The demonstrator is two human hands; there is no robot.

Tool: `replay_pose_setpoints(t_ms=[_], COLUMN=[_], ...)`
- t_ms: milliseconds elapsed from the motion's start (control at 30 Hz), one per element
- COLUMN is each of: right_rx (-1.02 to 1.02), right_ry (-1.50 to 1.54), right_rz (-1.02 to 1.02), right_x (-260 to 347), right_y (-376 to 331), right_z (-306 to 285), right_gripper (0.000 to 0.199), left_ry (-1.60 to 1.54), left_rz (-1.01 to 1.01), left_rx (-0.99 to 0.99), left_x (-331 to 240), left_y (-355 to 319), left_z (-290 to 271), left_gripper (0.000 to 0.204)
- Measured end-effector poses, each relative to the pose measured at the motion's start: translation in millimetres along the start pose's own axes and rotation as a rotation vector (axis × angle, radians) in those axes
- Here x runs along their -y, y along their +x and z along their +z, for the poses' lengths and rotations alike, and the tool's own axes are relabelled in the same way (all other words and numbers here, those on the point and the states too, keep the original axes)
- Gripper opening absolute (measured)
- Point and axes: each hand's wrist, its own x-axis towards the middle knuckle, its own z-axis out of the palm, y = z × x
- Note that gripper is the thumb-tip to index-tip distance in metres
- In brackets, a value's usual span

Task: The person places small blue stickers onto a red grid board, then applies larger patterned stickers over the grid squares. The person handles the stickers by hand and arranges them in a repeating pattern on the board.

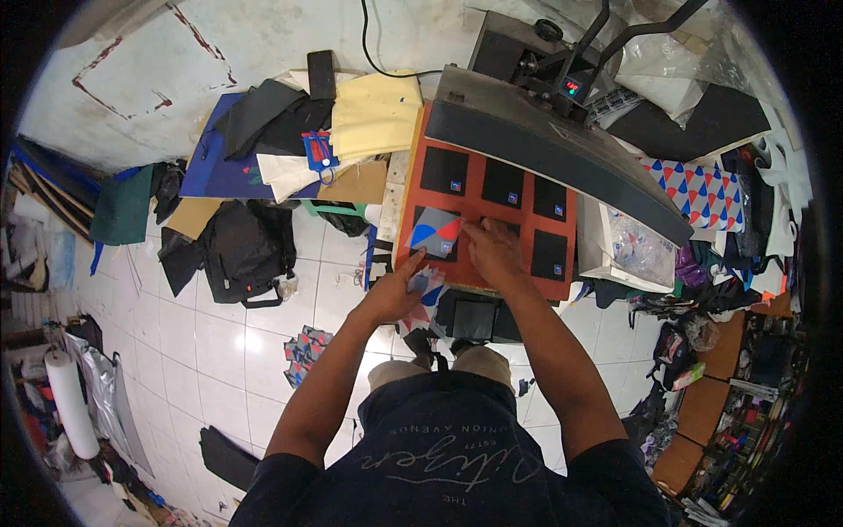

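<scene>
On the orange-red pad (520,214) of a heat press lie several black squares (445,165), each with a small blue-and-red mark near one corner. A thin sheet patterned in grey, blue and red (436,232) rests over the near-left square. At its right corner the fingers of my right hand (494,256) are closed, partly covering the square beneath. My left hand (393,295) is at the pad's near-left edge, with its fingertips by the sheet's lower corner. A bunch of similar patterned pieces (428,288) sticks out from the left hand's grip.
The press's grey upper plate (553,145) is tilted up above the pad's far side. A white box (628,250) stands to the right. Yellow cloth (376,114) and a black phone (321,75) lie at the far left. A black backpack (246,250) and patterned pieces (306,353) sit on the floor.
</scene>
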Motion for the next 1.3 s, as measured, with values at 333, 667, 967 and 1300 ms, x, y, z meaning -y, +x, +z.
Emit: replay_pose_setpoints(t_ms=[333,667,967,1300], right_rx=[-0.070,-0.073,-0.034,0.340], right_ry=[0.011,-0.053,0.379,1.067], right_rz=[-0.024,-0.033,0.167,0.269], right_x=[1,1,2,52], right_y=[1,0,-26,-86], right_z=[1,5,-42,-56], right_gripper=[0.032,0.032,0.028,0.024], left_ry=[-0.010,-0.063,-0.574,-1.280], left_rz=[0.021,0.020,-0.226,-0.159], left_rx=[-0.002,-0.034,-0.058,-0.395], left_x=[-4,-9,1,-43], left_y=[-2,-12,-66,-71], left_z=[-2,-3,-5,36], left_gripper=[0.080,0.077,0.042,0.028])
